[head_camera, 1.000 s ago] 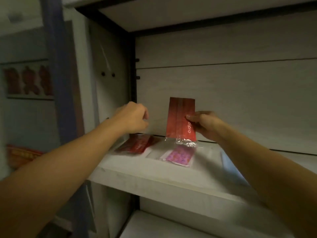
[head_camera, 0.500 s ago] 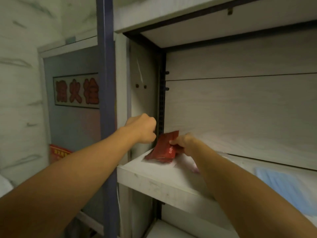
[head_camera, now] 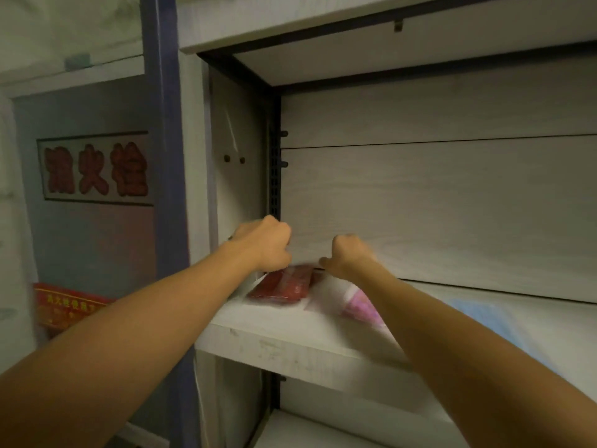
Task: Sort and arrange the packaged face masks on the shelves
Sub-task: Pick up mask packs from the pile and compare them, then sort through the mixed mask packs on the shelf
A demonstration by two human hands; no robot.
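Red mask packs (head_camera: 284, 284) flat on shelf (head_camera: 290, 334), no legible print; both hands curled above, grip unclear.

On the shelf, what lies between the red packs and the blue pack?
A pink pack lies between the red packs and the blue pack, partly hidden by the right forearm, in the head view.

A pale wood-grain shelf board (head_camera: 290, 334) spans the white shelving unit. At its left back corner lie red face masks in clear plastic wrappers (head_camera: 284, 284), stacked flat. Just right of them lies a pink packaged mask (head_camera: 360, 307), partly hidden. Farther right rests a light blue packaged mask (head_camera: 484, 318), blurred.
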